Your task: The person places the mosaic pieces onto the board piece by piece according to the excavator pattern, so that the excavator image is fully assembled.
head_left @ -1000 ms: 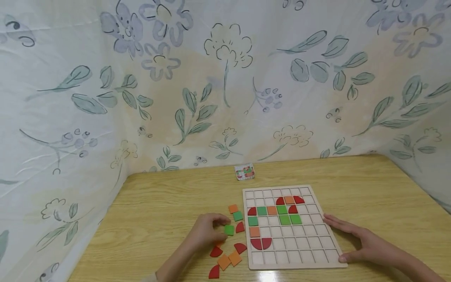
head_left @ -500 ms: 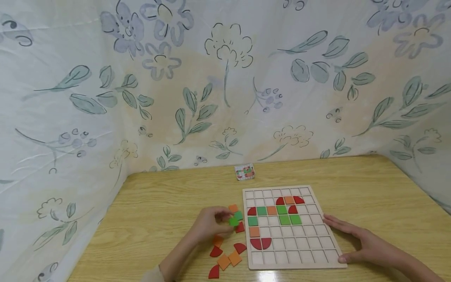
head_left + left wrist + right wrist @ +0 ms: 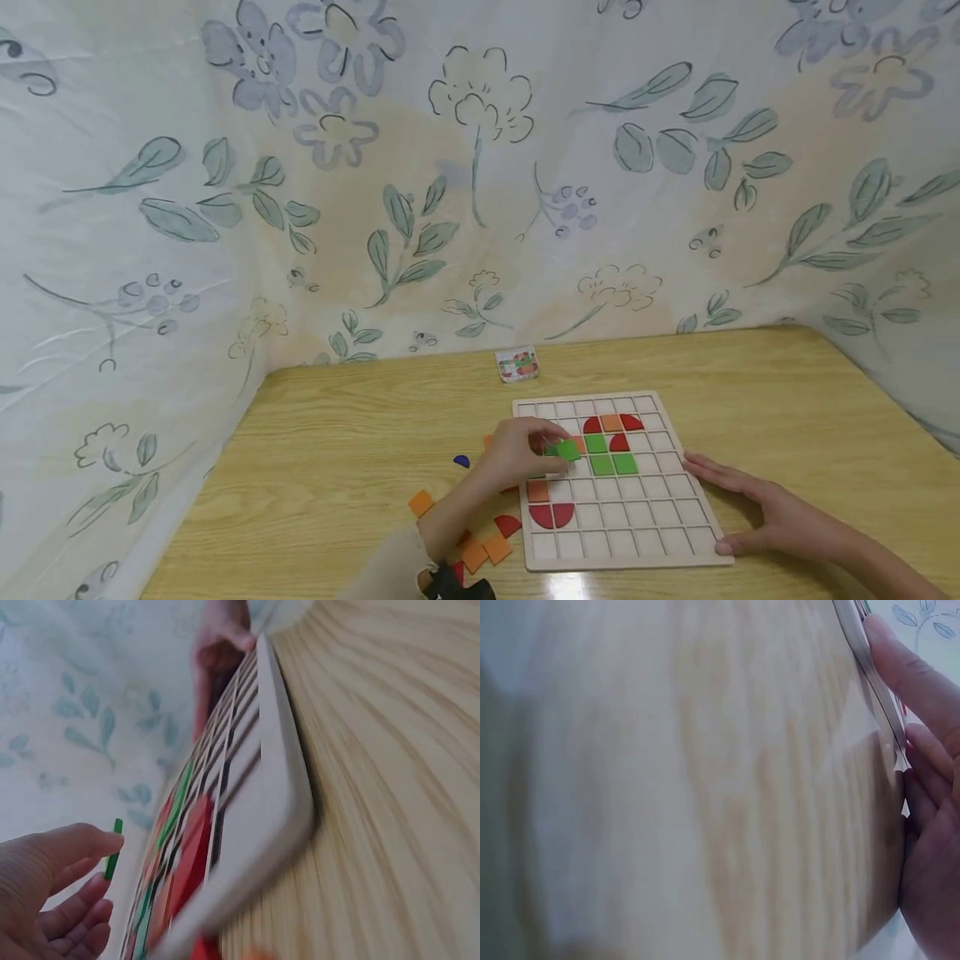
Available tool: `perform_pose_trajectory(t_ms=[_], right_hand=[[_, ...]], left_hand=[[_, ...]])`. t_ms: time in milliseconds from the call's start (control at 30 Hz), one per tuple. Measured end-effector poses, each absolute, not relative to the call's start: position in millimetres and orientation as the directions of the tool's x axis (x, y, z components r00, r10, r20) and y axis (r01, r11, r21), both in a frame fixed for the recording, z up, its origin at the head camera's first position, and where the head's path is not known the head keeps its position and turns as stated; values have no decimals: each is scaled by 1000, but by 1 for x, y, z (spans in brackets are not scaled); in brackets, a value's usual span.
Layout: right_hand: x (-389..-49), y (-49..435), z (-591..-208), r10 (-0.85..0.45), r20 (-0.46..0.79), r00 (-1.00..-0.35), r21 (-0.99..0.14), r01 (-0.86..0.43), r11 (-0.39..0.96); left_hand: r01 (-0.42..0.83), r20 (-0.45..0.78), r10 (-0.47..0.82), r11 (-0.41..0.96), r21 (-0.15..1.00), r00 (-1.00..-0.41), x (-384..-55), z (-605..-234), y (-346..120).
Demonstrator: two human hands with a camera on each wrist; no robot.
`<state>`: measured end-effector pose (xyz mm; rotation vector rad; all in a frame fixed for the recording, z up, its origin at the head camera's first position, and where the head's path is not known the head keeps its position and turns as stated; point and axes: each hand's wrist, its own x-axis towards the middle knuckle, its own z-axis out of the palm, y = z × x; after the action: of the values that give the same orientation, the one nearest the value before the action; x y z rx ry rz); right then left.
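Observation:
My left hand point(image 3: 517, 454) pinches a green square tile point(image 3: 568, 451) between thumb and fingertips, over the upper left of the wooden grid board point(image 3: 652, 493). In the left wrist view the tile point(image 3: 113, 850) shows edge-on, apart from the board's surface. Red quarter-circle pieces point(image 3: 551, 516), orange squares point(image 3: 612, 422) and green squares point(image 3: 602, 465) sit in some of the board's cells; the left hand hides a few. My right hand point(image 3: 772, 512) rests along the board's right edge, fingers extended and thumb at the near right corner.
Left of the board lie loose orange tiles point(image 3: 497, 548), a red quarter-circle piece point(image 3: 507, 526) and a small blue piece point(image 3: 461, 461), with others partly under the left forearm. A small pattern card point(image 3: 517, 364) is behind the board. Floral cloth point(image 3: 480, 183) hangs behind the table.
My left hand has carried the green tile rightward from the loose pieces to over the board. A blue piece and another orange tile now show left of the arm. The right hand stays put.

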<state>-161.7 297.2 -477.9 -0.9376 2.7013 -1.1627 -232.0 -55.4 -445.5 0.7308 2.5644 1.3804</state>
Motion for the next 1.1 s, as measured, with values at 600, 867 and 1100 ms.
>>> perform_pose_trajectory(t_ms=[600,867,1100], right_hand=[[-163,294,-474,-561,145,-815,-711,-480,513],[-161,294,-475,-552,186,-813,-688,-509,518],[-161,294,-474,-544,193,-817,-685,-509,521]], left_hand=[[430,128,510,534,728,-851,-255,-455,35],[477,129,532,594,648,-837,-255,-455,45],[549,178,551,637,542,-815,-255,-455,49]])
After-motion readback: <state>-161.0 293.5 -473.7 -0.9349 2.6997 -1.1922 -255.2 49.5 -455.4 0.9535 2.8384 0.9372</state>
